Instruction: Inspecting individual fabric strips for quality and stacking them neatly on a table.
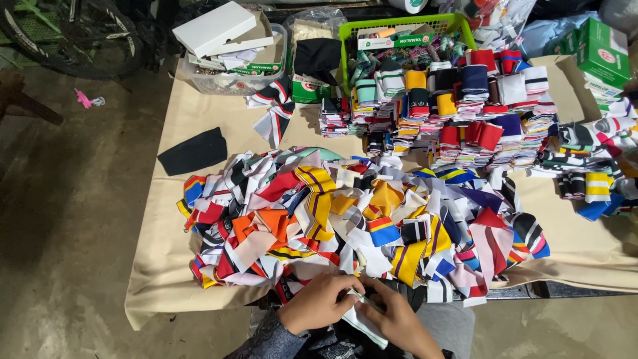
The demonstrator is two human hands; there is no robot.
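Observation:
My left hand (319, 300) and my right hand (397, 318) meet at the table's near edge, both closed on a small white strip of knit fabric (364, 320) held between them. Just beyond my fingers lies a big loose heap of coloured striped fabric pieces (345, 219), in orange, yellow, red, white, black and blue. Dark cloth lies under my hands and partly hides the strip's lower end.
A beige cloth (166, 266) covers the table. Folded stacks of striped pieces (465, 113) fill the back right. A green basket (345, 46), a clear tub (232, 73) with white boxes, green cartons (601, 56) and a black cloth (194, 151) stand about. Concrete floor (66, 199) lies left.

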